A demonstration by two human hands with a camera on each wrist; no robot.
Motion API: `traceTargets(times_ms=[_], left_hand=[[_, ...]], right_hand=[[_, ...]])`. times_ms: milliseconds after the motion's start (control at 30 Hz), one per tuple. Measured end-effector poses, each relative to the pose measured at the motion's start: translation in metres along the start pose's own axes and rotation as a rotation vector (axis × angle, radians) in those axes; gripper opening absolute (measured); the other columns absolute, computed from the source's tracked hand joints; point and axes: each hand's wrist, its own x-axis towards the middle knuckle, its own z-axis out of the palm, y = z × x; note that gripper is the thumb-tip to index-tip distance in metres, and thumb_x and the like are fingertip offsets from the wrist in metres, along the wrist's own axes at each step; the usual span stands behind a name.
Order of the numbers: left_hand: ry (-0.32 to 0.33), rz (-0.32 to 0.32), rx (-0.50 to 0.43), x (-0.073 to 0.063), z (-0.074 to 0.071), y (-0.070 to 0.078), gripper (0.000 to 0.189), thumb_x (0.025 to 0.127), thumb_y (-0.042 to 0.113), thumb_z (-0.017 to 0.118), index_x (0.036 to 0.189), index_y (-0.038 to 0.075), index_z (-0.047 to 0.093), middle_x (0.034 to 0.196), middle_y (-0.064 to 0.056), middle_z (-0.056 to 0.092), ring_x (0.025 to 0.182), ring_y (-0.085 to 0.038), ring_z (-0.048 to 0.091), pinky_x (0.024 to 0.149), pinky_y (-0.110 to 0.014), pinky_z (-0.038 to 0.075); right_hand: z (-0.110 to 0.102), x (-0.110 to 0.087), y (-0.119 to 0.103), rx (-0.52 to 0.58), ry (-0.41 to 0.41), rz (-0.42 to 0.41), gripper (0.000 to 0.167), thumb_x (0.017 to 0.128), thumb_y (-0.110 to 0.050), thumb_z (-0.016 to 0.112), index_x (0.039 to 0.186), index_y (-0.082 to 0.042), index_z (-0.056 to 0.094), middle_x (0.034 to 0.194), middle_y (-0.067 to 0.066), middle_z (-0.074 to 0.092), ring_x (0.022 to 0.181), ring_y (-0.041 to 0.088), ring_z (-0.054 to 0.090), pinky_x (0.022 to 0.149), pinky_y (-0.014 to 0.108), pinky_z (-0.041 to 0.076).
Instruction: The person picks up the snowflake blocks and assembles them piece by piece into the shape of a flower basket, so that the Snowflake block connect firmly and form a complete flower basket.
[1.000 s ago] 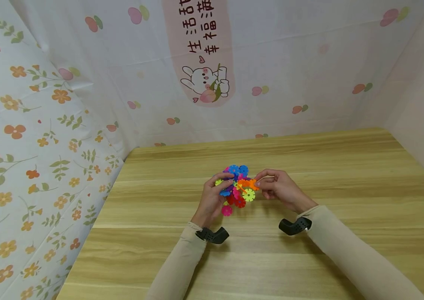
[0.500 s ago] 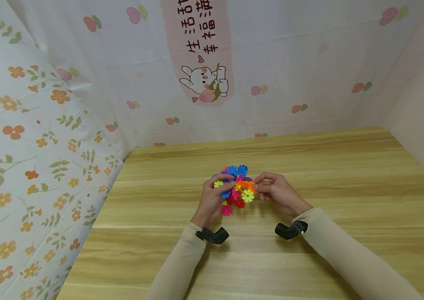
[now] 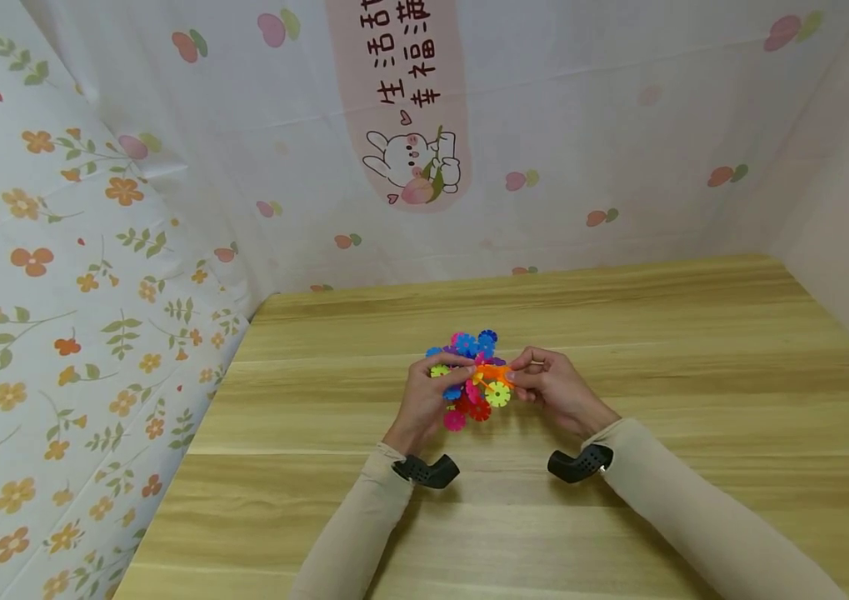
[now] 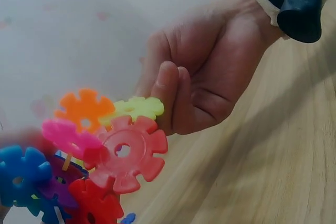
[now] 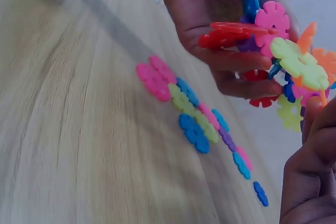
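A cluster of interlocking snowflake discs (image 3: 477,407), in red, pink, blue, purple, yellow and orange, is gripped by my left hand (image 3: 418,396) above the table. The right hand (image 3: 559,390) pinches an orange snowflake disc (image 3: 501,375) at the cluster's right side, between thumb and index finger. In the left wrist view, an orange disc (image 4: 77,109) stands near a translucent red disc (image 4: 152,156), with the right hand (image 4: 210,72) behind them. The right wrist view has the left hand's fingers (image 5: 236,61) under the cluster; whether the pinched disc is slotted in cannot be seen.
Loose discs lie on the wooden table (image 3: 694,375) beneath the cluster, including a pink one (image 5: 155,80) and a blue one (image 5: 194,132). Patterned cloth (image 3: 581,125) hangs behind the table and floral cloth (image 3: 57,333) at the left. Both wrists wear black devices (image 3: 427,472).
My right hand has moved slightly left, bringing the orange disc closer against the cluster. The left hand keeps its hold in nearly the same place.
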Motion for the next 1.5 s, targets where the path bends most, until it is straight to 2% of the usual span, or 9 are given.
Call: traceTargets(times_ms=[133, 333, 500, 700, 900, 1200, 1500], left_hand=[[0.008, -0.026, -0.016, 0.000, 0.000, 0.000, 0.013, 0.085, 0.007, 0.067, 0.093, -0.003, 0.068, 0.101, -0.011, 0.059, 0.092, -0.022, 0.056, 0.077, -0.032, 0.051], [0.072, -0.095, -0.169, 0.001, -0.003, 0.003, 0.004, 0.085, 0.008, 0.067, 0.087, 0.007, 0.071, 0.105, -0.010, 0.056, 0.085, -0.018, 0.057, 0.069, -0.030, 0.051], [0.122, -0.090, -0.256, 0.004, -0.006, 0.005, 0.005, 0.084, 0.004, 0.067, 0.087, 0.006, 0.071, 0.107, -0.010, 0.052, 0.087, -0.018, 0.055, 0.070, -0.030, 0.049], [0.101, -0.117, -0.303, 0.004, -0.002, 0.005, 0.006, 0.085, 0.003, 0.065, 0.086, 0.006, 0.070, 0.111, -0.011, 0.050, 0.091, -0.019, 0.055, 0.076, -0.031, 0.049], [0.097, -0.118, -0.284, 0.004, 0.002, 0.002, 0.005, 0.086, 0.004, 0.065, 0.086, 0.006, 0.070, 0.114, -0.012, 0.050, 0.097, -0.023, 0.056, 0.082, -0.037, 0.048], [0.068, -0.094, -0.182, 0.003, 0.004, 0.002, 0.003, 0.084, 0.006, 0.068, 0.087, 0.007, 0.070, 0.104, -0.012, 0.056, 0.088, -0.021, 0.058, 0.076, -0.034, 0.052], [0.084, -0.088, -0.120, 0.002, 0.004, -0.001, 0.005, 0.086, 0.006, 0.066, 0.088, 0.002, 0.069, 0.106, -0.013, 0.055, 0.092, -0.024, 0.059, 0.079, -0.036, 0.052]], right_hand=[[0.001, 0.001, 0.001, 0.040, -0.001, -0.007, 0.005, 0.091, 0.002, 0.054, 0.090, -0.002, 0.051, 0.067, 0.005, 0.055, 0.055, 0.012, 0.049, 0.050, 0.022, 0.039], [-0.002, 0.003, -0.004, 0.066, -0.001, 0.001, 0.011, 0.091, -0.003, 0.057, 0.098, 0.001, 0.050, 0.067, 0.003, 0.056, 0.054, 0.012, 0.049, 0.050, 0.021, 0.040], [-0.004, 0.003, -0.009, 0.032, 0.030, 0.002, 0.015, 0.091, -0.005, 0.058, 0.102, 0.002, 0.050, 0.069, 0.006, 0.057, 0.055, 0.014, 0.048, 0.051, 0.024, 0.040], [0.002, 0.004, -0.013, 0.006, 0.015, 0.005, 0.022, 0.090, -0.010, 0.061, 0.105, 0.002, 0.050, 0.072, 0.008, 0.059, 0.057, 0.015, 0.052, 0.053, 0.025, 0.044], [0.004, 0.003, -0.014, 0.025, 0.019, 0.030, 0.022, 0.091, -0.011, 0.060, 0.106, 0.002, 0.050, 0.068, 0.005, 0.058, 0.056, 0.015, 0.052, 0.050, 0.023, 0.043], [0.003, 0.003, -0.014, -0.003, 0.034, -0.004, 0.022, 0.091, -0.008, 0.059, 0.106, 0.004, 0.049, 0.070, 0.006, 0.060, 0.055, 0.013, 0.052, 0.052, 0.023, 0.047], [0.006, 0.003, -0.009, -0.001, 0.046, -0.093, 0.007, 0.090, -0.001, 0.058, 0.090, 0.000, 0.051, 0.070, 0.007, 0.060, 0.053, 0.015, 0.051, 0.050, 0.025, 0.047]])
